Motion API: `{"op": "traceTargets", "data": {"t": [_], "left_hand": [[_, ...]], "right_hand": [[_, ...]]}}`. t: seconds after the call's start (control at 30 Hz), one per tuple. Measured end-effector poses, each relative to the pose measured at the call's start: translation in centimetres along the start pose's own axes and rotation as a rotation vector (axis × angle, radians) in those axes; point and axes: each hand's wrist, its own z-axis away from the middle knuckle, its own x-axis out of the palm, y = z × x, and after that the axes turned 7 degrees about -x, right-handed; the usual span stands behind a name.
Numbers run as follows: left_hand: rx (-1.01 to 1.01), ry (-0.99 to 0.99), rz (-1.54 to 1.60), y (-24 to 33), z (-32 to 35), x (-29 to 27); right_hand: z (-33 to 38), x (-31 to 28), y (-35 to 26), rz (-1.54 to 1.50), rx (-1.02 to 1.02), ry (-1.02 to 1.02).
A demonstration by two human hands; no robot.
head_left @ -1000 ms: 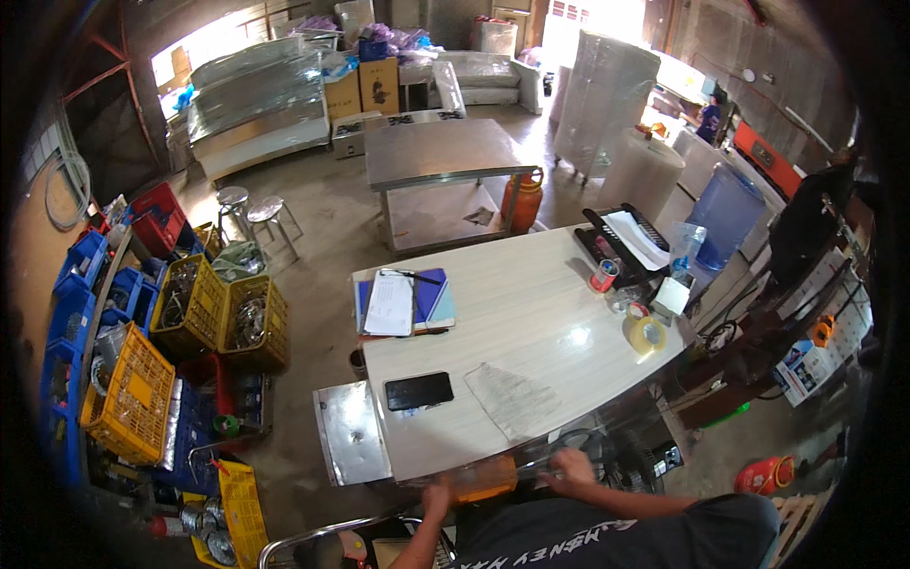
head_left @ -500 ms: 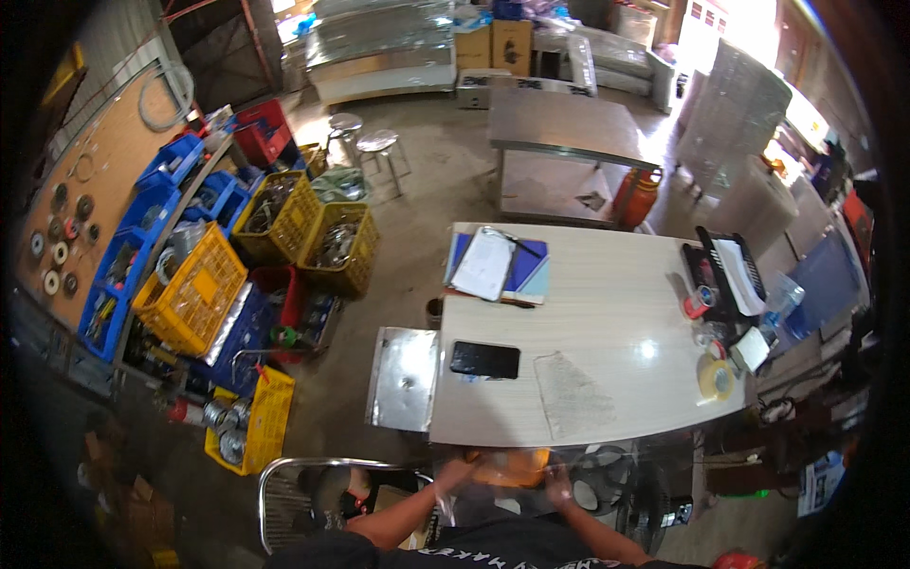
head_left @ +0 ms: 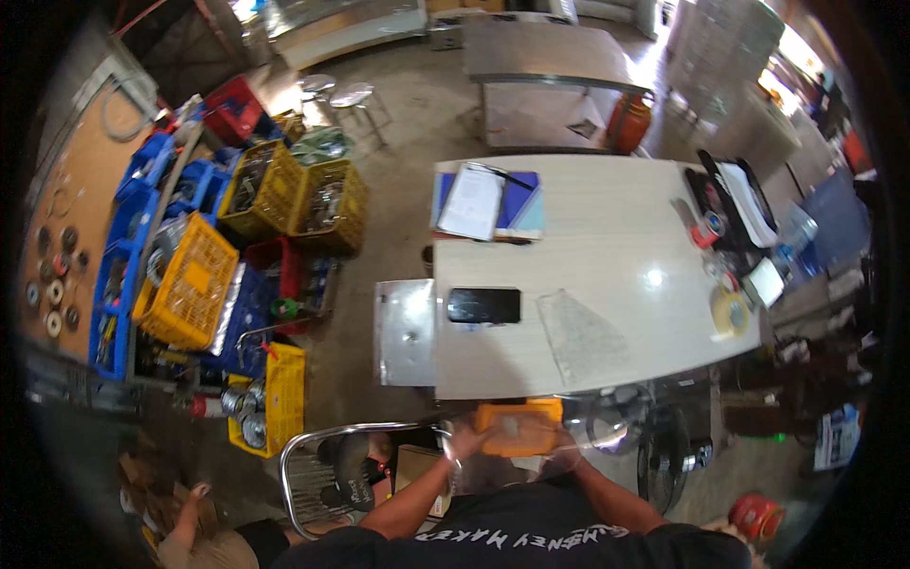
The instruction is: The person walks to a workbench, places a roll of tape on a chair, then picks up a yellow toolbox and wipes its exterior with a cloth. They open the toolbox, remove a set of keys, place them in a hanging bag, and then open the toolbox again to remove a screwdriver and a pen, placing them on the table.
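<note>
Just off the near edge of the table (head_left: 607, 360), I hold an orange flat, box-shaped thing (head_left: 518, 429); its exact kind does not show. My left hand (head_left: 468, 437) is closed on its left side, and my right hand (head_left: 563, 451), partly blurred, grips its right side. What looks like clear plastic film hangs around the orange thing and my hands. On the table nearest my hands lie a black phone (head_left: 484, 305) and a thin, greyish, irregular sheet (head_left: 580, 337).
Papers and folders (head_left: 471, 201) lie at the table's far left. Tape (head_left: 729, 312), a can (head_left: 707, 229) and a black paper tray (head_left: 725, 204) crowd its right end. Yellow crates (head_left: 194, 284) stand left. Beside me are a metal chair (head_left: 303, 446), a black fan (head_left: 665, 460) and other people (head_left: 355, 474).
The view has tipped downward, so the table sits higher in the picture. The orange thing has come more fully into sight between my hands. Another person's arm now shows at lower left.
</note>
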Motion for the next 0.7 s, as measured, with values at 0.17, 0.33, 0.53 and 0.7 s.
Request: {"op": "traceTargets", "data": {"t": [0.17,0.33,0.53,0.7], "left_hand": [[-0.148,-0.028,0.416,2.3,2.3,-0.2],[0.056,0.166,0.351,5.5,1.5,-1.2],[-0.033,0.043,0.414,6.6,-2.7,-0.8],[-0.001,-0.066,0.714,6.4,-2.7,-0.3]], "right_hand": [[0.9,-0.7,3.4,0.465,-0.191,0.022],[-0.2,4.0,0.0,0.716,-0.366,0.278],[1.0,8.2,-7.0,0.201,-0.384,0.216],[-3.1,5.1,-4.5,0.123,-0.423,0.058]]}}
